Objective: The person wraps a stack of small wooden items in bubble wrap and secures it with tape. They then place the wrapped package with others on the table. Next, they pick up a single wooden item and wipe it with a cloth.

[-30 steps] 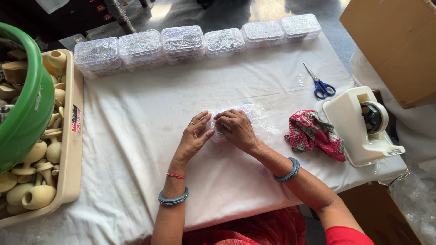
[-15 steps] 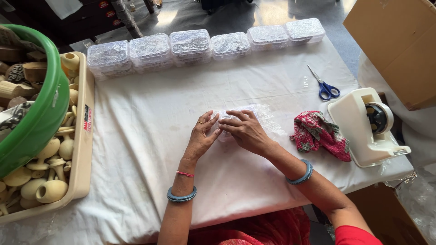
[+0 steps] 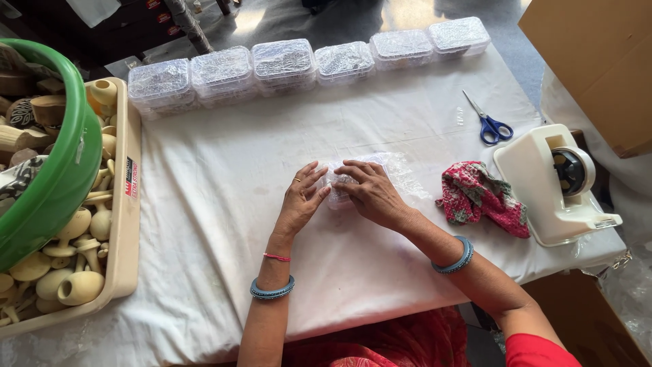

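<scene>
A small bundle of clear bubble wrap (image 3: 363,178) lies on the white tablecloth (image 3: 224,170) at mid-table. Both hands press on it together: the left hand (image 3: 301,200) lies flat against its near-left side, and the right hand (image 3: 370,194) covers it from above, fingers curled over the plastic. What the wrap encloses cannot be made out. To the right lie one red patterned cloth (image 3: 482,198), one white tape dispenser (image 3: 560,182) and one pair of blue-handled scissors (image 3: 487,122). Along the far edge stand six clear lidded boxes (image 3: 282,64) in a row. At the left, one beige tray (image 3: 123,224) holds many pale wooden pieces and one green basin (image 3: 58,183).
</scene>
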